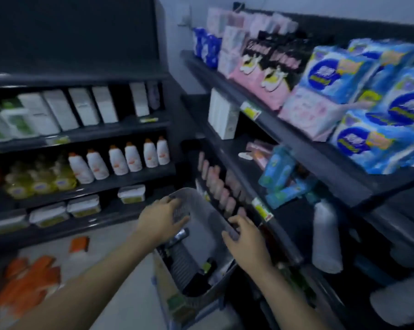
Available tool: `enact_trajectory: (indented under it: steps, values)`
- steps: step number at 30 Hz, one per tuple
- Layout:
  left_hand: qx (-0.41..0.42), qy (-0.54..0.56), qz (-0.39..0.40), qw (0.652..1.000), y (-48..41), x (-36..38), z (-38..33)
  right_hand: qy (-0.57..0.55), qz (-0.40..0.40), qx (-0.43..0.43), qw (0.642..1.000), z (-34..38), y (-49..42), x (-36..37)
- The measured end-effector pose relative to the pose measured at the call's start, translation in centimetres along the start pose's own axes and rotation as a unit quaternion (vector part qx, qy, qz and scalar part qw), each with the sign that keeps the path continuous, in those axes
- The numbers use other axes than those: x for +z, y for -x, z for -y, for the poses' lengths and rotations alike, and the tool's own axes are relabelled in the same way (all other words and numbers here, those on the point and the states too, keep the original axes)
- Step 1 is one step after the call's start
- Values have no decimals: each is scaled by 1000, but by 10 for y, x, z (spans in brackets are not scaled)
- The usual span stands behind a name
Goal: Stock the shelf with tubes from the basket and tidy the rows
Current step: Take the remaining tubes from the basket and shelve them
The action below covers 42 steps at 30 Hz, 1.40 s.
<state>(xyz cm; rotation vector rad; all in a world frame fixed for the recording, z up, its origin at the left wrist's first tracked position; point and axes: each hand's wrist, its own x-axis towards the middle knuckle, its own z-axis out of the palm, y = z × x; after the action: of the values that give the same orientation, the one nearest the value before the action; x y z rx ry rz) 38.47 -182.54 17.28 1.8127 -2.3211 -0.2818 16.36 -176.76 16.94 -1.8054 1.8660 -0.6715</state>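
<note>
**Both hands at the basket, no tube picked yet**

Your left hand (162, 221) lies over the basket's (208, 225) left wall. Its fingers are spread and fairly straight against the mesh, and it grasps nothing. Your right hand (247, 244) is at the basket's right rim with its fingers bent over the edge. The blur hides whether they clasp the rim or only rest there.

Inside the basket, a few dark tubes (200, 278) lie in the near end, and one more (179, 235) lies just under your left palm. The far end looks bare.

Just right of the basket and beyond it runs the shelf (285, 241), where pink tubes (219, 184) stand in rows reaching away from you.

My reading is that you're at the start of a pick: the basket is steadied and nothing has been lifted out. Next, close one hand on a tube, probably the one under your left palm. Carry it right of the basket to a gap in the rows and stand it in line with the others.
</note>
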Motion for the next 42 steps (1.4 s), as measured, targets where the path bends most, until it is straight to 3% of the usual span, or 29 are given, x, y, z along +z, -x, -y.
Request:
enact_trajectory:
  steps: [3, 7, 10, 13, 16, 20, 23, 28, 32, 36, 38, 42]
  values:
    - [-77, 29, 44, 996, 9, 38, 28, -32, 81, 38, 995, -16, -17, 47]
    - [-162, 38, 34, 985, 5, 76, 44, -17, 185, 83, 979, -45, -58, 95]
    - [-208, 57, 33, 976, -14, 110, 42, -13, 237, 115, 965, -67, -84, 119]
    - [-226, 39, 88, 969, -41, 151, 41, 7, 282, 137, 950, -87, -99, 142]
    - [-245, 32, 163, 955, -64, 193, 43, 26, 312, 179, 933, -101, -106, 163]
    - [-289, 111, 222, 925, -94, 249, 54, 0, 300, 242, 923, -116, -109, 191]
    - [-250, 28, 226, 941, -124, 284, 71, -32, 324, 323, 888, -126, -113, 209]
    - [-207, -16, 314, 926, -161, 326, 101, -130, 232, 451, 852, -142, -111, 259]
    - [-166, -48, 360, 917, -179, 334, 106, -119, 140, 503, 844, -145, -111, 275]
    - [-184, -4, 282, 942, -181, 302, 88, -99, 107, 537, 831, -147, -109, 280]
    - [-180, 24, 230, 956, -174, 287, 78, -78, 98, 520, 845, -150, -107, 279]
    - [-224, 103, 200, 948, -150, 280, 73, -48, 71, 507, 858, -159, -116, 276]
